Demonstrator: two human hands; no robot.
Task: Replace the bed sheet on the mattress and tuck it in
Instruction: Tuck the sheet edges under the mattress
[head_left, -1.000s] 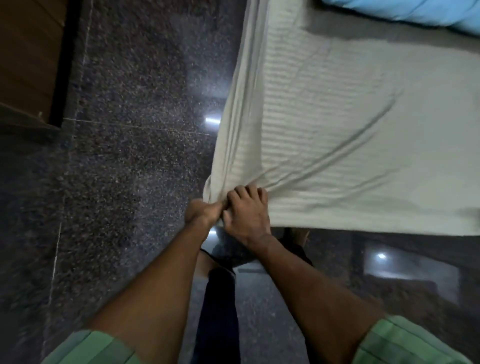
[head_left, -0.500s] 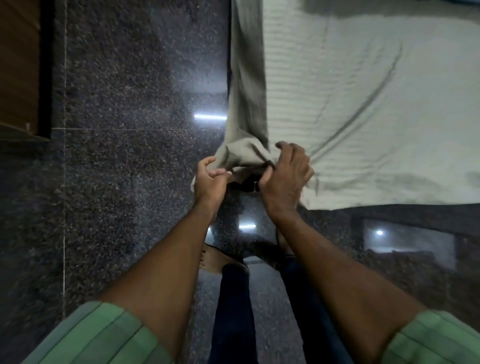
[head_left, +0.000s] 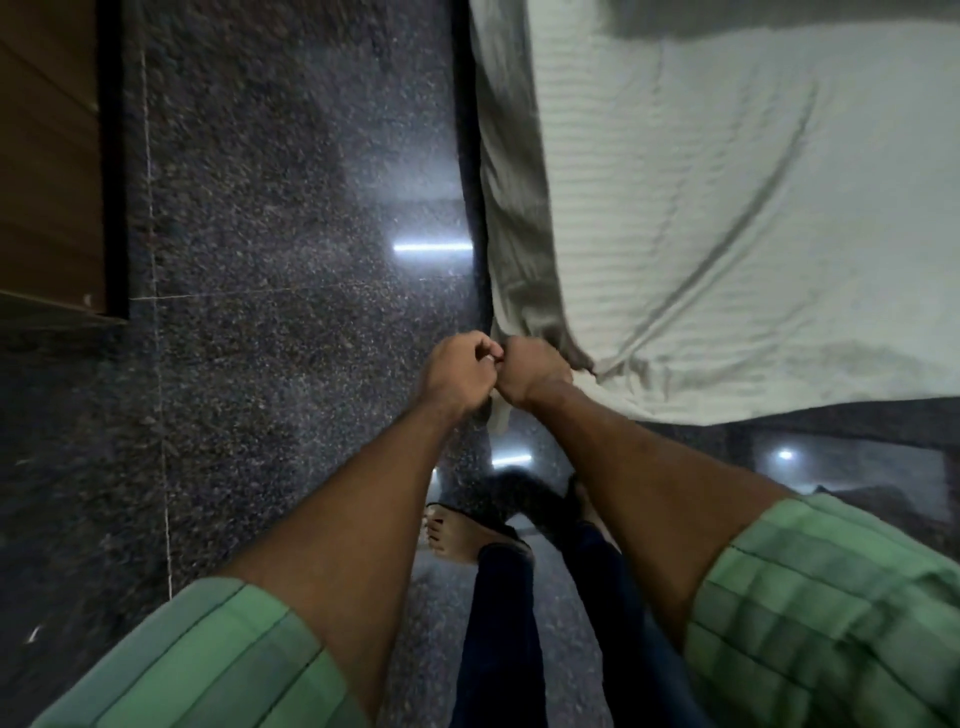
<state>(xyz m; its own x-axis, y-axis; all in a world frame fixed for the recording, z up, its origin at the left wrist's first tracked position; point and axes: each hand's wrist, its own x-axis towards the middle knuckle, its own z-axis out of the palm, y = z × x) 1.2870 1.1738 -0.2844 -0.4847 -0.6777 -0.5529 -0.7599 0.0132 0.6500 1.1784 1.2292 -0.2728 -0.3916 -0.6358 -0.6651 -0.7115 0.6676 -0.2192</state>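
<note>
Both hands were working the near corner of the bed sheet (head_left: 727, 208), approx. center of the frame. The left hand (head_left: 457, 376) and right hand (head_left: 532, 376) were curled into fists, knuckles touching, each w/ fingers closed on the gathered corner cloth; a short tail of fabric hung down between the wrists. What the fingertips did inside the fists couldn't be told. The sheet itself lay up and to the right of the hands, filling the upper right of the frame over the mattress, which stayed hidden under it. Its side drop (head_left: 514, 208) ran straight up the frame from the hands along the bed's long edge, next to the dark floor (head_left: 285, 260); the foot edge ran off to the right, rising slightly. So the corner was the meeting pt. of two edges, and the right hand sat nearer the bed, touching the cloth where it turned over the corner, while the left hand was on the floor side. Creases fanned from the grip diagonally toward the upper right, suggesting the cloth was under tension. My read: the next move prob. needs the bunched corner pushed right and under, toward the bed, led by the right hand. A wooden cabinet (head_left: 47, 156) stood at the upper left, well apart.
</note>
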